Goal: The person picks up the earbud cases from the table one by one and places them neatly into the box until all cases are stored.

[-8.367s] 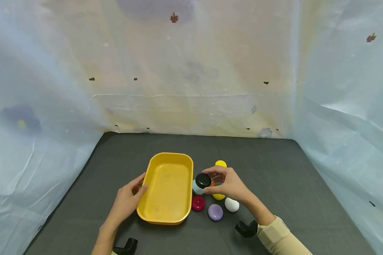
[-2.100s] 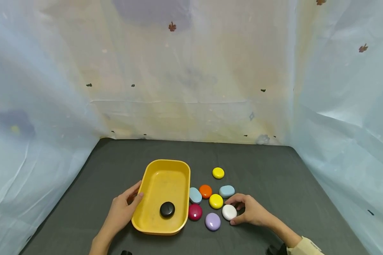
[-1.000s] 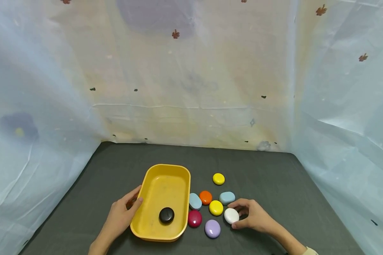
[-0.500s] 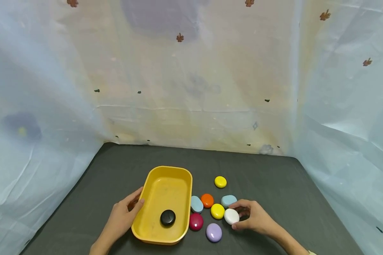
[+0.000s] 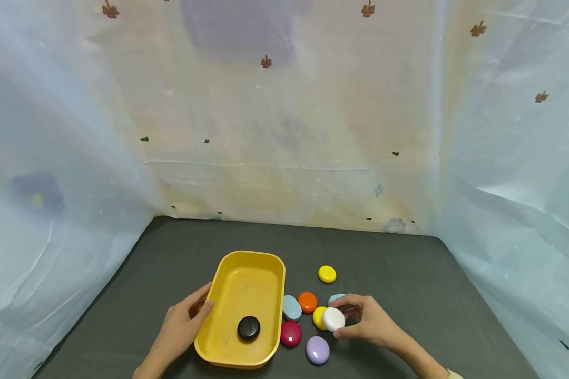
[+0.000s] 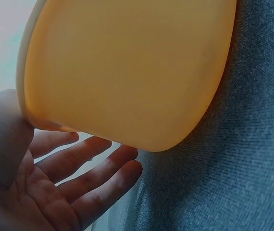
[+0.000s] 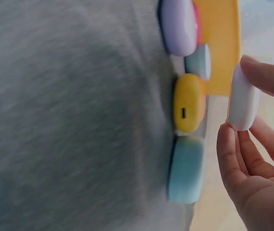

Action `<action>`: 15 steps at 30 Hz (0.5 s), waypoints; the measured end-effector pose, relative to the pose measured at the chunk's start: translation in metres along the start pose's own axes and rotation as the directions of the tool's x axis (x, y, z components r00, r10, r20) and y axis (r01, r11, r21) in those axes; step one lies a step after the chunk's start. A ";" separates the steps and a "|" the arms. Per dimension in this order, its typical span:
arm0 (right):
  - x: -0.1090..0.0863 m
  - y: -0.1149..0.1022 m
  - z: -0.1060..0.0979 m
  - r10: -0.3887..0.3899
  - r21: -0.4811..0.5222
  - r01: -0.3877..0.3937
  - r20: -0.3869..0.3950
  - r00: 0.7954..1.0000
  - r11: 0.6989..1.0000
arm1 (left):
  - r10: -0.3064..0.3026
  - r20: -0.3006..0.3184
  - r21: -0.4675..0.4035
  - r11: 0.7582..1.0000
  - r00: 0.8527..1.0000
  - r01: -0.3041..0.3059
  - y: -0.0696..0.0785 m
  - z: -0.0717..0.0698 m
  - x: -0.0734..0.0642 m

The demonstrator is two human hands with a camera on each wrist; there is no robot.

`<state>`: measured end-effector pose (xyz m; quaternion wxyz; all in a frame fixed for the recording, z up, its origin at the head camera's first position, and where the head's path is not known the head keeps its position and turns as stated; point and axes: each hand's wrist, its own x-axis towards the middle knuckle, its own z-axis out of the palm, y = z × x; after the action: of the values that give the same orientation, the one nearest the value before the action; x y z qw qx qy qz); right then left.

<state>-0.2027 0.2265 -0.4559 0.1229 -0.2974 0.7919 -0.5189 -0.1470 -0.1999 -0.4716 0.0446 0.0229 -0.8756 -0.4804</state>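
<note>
My left hand [image 5: 177, 327] grips the left side of the yellow tray [image 5: 252, 281]. In the left wrist view its thumb lies over the rim and the fingers spread along the outer wall. A glossy black pebble-like disc [image 5: 248, 329] lies inside the tray. My right hand [image 5: 370, 322] pinches a white pebble-like disc [image 5: 334, 319] between thumb and fingertips. The right wrist view shows the white disc [image 7: 243, 98] on edge, raised off the cloth. In the head view it overlaps a yellow disc [image 5: 319, 318]; a light-blue one [image 5: 335, 298] is partly hidden behind the hand.
Right of the tray lie another light-blue disc [image 5: 292, 308], an orange disc [image 5: 307, 302], a dark-red disc [image 5: 291, 335] and a purple disc [image 5: 317, 350]. Farther back sits a second yellow disc [image 5: 327, 274]. Dark grey cloth [image 5: 384, 268] covers the table, with patterned sheeting [image 5: 284, 116] around it.
The black disc has gone from my right hand into the tray. My right hand has since gripped the white disc, lifting it and shifting it left. My left hand keeps its hold on the tray.
</note>
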 end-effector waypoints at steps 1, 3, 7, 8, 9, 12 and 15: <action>0.002 -0.002 0.001 -0.006 -0.001 0.006 0.002 1.000 1.000 | -0.005 0.000 0.003 1.000 1.000 0.005 0.000 0.000 0.000; 0.005 -0.005 0.003 -0.017 -0.001 0.017 0.003 1.000 1.000 | -0.014 0.000 0.009 1.000 1.000 0.014 -0.001 0.000 -0.001; 0.010 -0.013 0.006 -0.027 -0.008 0.027 0.008 1.000 1.000 | -0.024 0.004 0.017 1.000 1.000 0.024 -0.001 0.001 0.000; 0.011 -0.016 0.006 -0.030 -0.011 0.030 0.008 1.000 0.999 | -0.024 0.005 0.017 1.000 1.000 0.024 -0.001 0.002 0.000; 0.012 -0.018 0.007 -0.031 -0.013 0.031 0.011 0.999 0.999 | -0.024 0.005 0.016 1.000 1.000 0.024 -0.001 0.002 0.000; 0.016 -0.026 0.009 -0.049 -0.017 0.050 0.023 0.999 0.999 | -0.022 0.005 0.025 0.999 1.000 0.022 0.000 0.002 0.001; 0.021 -0.033 0.011 -0.068 -0.015 0.069 0.039 0.997 0.998 | -0.022 0.005 0.033 0.999 1.000 0.022 0.000 0.002 0.002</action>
<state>-0.2024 0.1962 -0.4287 0.1179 -0.3354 0.7831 -0.5103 -0.1490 -0.1985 -0.4725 0.0366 0.0322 -0.8831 -0.4666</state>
